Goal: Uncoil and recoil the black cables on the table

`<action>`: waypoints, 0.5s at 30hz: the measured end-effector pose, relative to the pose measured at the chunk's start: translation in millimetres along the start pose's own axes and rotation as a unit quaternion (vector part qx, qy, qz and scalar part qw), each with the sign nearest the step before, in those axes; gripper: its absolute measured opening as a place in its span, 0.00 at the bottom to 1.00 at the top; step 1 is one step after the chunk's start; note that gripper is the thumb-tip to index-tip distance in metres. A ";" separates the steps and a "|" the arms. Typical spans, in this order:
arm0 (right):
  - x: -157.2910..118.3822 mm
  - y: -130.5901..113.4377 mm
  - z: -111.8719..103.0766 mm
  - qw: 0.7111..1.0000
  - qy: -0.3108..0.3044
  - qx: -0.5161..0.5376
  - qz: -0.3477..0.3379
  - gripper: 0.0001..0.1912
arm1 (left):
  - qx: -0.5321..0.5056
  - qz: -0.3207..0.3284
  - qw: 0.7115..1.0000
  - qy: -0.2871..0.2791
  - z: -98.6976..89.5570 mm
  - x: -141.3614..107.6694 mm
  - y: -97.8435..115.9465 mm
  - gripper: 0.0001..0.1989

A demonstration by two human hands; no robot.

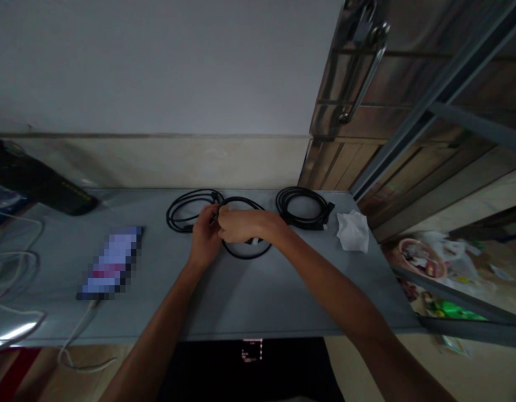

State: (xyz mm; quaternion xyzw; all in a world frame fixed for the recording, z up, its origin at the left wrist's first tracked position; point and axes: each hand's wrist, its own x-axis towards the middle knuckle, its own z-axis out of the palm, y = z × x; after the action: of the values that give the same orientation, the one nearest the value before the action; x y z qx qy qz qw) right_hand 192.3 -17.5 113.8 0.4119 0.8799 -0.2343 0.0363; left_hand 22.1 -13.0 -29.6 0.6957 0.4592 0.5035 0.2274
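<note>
My left hand (205, 231) and my right hand (239, 224) meet over the middle of the table, both with closed fingers. Between them they grip a black cable (249, 257), which loops out behind and in front of my right hand. A connector end of it shows just below my right hand. Left of my hands lies a coiled black cable (174, 209), close to my left fingers. To the right sits another coiled black cable (283, 206) with its plug ends at the right side. My fingertips partly hide each other.
A phone (113, 259) with a white charging cord (80, 326) lies at left, near a black object (44, 176). A crumpled white tissue (353, 231) rests near the right edge of the grey table (249, 301). Beyond a metal frame (408, 106), a basket (420, 259) stands lower down.
</note>
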 end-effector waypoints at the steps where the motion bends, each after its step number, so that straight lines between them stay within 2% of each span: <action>1: 1.3 -1.8 1.2 1.000 -0.011 0.000 0.002 0.11 | 0.003 -0.005 1.000 0.008 -0.7 0.3 -1.3 0.12; 5: 4.2 -8.7 6.4 0.999 -0.049 0.008 0.014 0.14 | 0.018 -0.024 0.999 0.042 -4.1 1.9 -6.3 0.04; 12: 14.2 -10.2 22.0 0.997 -0.060 0.048 0.032 0.19 | 0.043 -0.038 0.996 0.071 -4.2 2.2 -3.4 0.07; 15: 22.1 -10.0 30.9 0.996 -0.054 0.059 0.046 0.26 | 0.051 -0.044 0.995 0.067 -4.7 2.3 -2.8 0.07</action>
State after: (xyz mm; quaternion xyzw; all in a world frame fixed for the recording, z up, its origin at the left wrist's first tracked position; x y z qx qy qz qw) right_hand 166.3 -21.0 84.5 0.4399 0.8415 -0.3057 0.0700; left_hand 16.8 -10.4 -28.9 0.6501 0.5288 0.5142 0.1824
